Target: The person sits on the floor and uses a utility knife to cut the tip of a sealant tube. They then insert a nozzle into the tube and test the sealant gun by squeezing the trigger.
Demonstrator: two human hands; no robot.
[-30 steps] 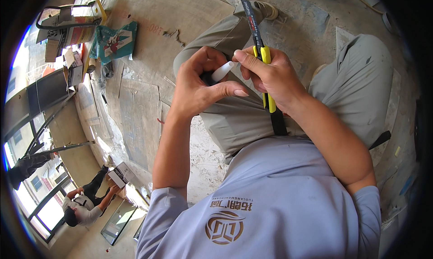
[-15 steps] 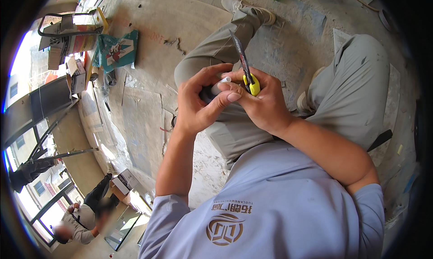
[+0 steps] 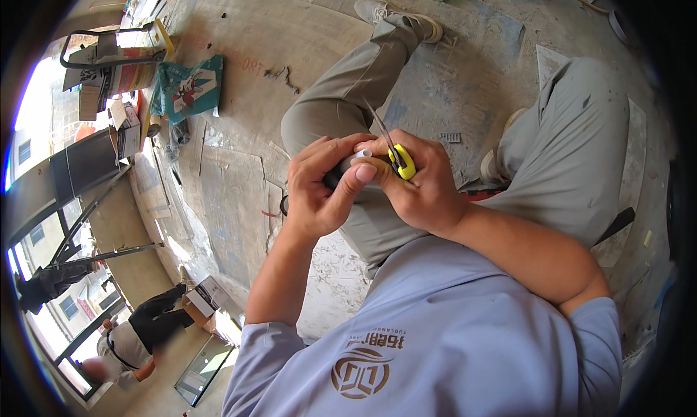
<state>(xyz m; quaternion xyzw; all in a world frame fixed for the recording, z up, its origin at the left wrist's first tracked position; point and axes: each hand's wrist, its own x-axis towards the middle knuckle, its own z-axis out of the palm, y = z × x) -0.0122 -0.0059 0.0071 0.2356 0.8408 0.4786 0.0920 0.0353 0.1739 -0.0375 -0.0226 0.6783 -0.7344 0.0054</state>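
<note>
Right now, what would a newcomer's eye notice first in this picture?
At the centre, the left hand and right hand meet over the lap, gripping a yellow-and-black hand tool with a thin metal blade and a small pale tube. At upper left, a teal printed bag lies on the dusty concrete floor.

A building site or a room under renovation: the bare, stained concrete floor (image 3: pixel 239 47) shows cracks and dust. At far left a loaded cart (image 3: pixel 109 54) stands beside a teal sack (image 3: pixel 190 87) and cardboard boxes (image 3: pixel 127 127). Another worker (image 3: pixel 138 337) crouches near left by a box.
</note>
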